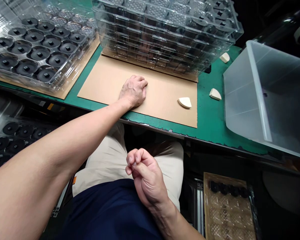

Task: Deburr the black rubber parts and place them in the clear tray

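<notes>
My left hand (pixel 133 90) rests on a flat sheet of brown cardboard (pixel 162 96) near the table's front edge. Its fingers are curled under, so whatever they may hold is hidden. Over my lap is my right hand (pixel 148 178), palm turned up, with thumb and fingertips pressed together; no object shows between them. A pale wedge-shaped piece (pixel 184 102) lies on the cardboard, to the right of my left hand and apart from it. Behind the hand, a tall stack of clear plastic trays (pixel 162 36) stands at the back of the cardboard.
A clear tray (pixel 72 61) of round black parts (pixel 40 53) sits at the left. At right, a translucent bin (pixel 242 90) stands on the green tabletop (pixel 207 116), near two more pale wedges (pixel 215 94). Below the table are other trays, one partly filled (pixel 228 206).
</notes>
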{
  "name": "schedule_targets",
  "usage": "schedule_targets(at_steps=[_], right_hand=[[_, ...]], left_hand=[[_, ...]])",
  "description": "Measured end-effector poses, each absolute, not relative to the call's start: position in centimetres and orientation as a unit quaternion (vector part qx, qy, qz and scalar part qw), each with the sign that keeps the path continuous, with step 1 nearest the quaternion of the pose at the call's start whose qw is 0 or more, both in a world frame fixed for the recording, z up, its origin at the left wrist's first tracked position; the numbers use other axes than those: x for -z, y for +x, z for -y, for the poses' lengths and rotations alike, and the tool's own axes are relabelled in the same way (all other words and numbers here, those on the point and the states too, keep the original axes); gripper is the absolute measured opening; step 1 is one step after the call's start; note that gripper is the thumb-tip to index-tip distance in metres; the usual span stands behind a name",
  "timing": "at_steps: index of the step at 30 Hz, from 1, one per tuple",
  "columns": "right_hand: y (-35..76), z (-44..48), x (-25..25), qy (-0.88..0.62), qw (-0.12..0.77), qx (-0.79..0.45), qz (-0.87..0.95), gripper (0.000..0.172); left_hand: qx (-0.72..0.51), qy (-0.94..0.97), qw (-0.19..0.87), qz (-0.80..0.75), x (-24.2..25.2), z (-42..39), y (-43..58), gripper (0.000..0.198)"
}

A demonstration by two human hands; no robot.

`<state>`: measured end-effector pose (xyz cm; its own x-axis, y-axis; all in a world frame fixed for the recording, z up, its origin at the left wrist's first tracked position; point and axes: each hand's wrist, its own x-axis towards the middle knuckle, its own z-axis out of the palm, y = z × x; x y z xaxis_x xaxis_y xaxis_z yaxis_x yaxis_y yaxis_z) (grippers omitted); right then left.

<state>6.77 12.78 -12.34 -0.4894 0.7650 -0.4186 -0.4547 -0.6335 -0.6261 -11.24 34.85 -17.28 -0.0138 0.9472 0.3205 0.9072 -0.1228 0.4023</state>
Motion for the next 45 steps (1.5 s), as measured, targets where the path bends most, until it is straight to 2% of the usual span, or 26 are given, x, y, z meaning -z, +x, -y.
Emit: schedule_targets(at_steps=[9,13,15,17,19,20,23,31,45], right_hand=[[6.8,-13.0,12.4,-0.341,0.356,-0.845,0.21,0.016],[8.5,-15.7,12.3,-0.359,0.38,-0.798,0.299,0.013],[10.2,-18.8,12.3,-0.396,0.411,-0.717,0.401,0.009],[12.2,-23.0,12.5,-0.468,0.433,-0.548,0.541,0.001],[14.1,-27.5,13.0,-0.56,0.41,-0.3,0.654,0.018],[14.8,-29.7,13.3,-0.583,0.407,-0.225,0.666,0.026],[15.9,-34.5,14.4,-0.607,0.391,-0.114,0.683,0.044],[15.1,-36.1,17.2,-0.609,0.279,-0.024,0.742,0.042],[15.6,-36.3,17.2,-0.614,0.246,0.015,0.75,0.043]], left_hand=[[-0.258,0.705,0.033,-0.66,17.3,-34.9,-11.2,0.035],[-0.26,0.708,0.026,-0.657,17.2,-34.8,-11.2,0.035],[-0.262,0.708,0.021,-0.655,17.1,-34.8,-11.1,0.034],[-0.261,0.71,0.016,-0.654,16.9,-34.8,-11.0,0.033],[-0.26,0.711,0.01,-0.654,16.7,-34.7,-10.9,0.032],[-0.259,0.711,0.005,-0.654,16.6,-34.6,-10.9,0.032],[-0.253,0.711,-0.017,-0.656,16.1,-34.3,-10.6,0.035],[-0.211,0.714,-0.077,-0.663,15.1,-34.1,-9.9,0.062],[-0.194,0.714,-0.087,-0.667,15.2,-34.1,-9.8,0.064]])
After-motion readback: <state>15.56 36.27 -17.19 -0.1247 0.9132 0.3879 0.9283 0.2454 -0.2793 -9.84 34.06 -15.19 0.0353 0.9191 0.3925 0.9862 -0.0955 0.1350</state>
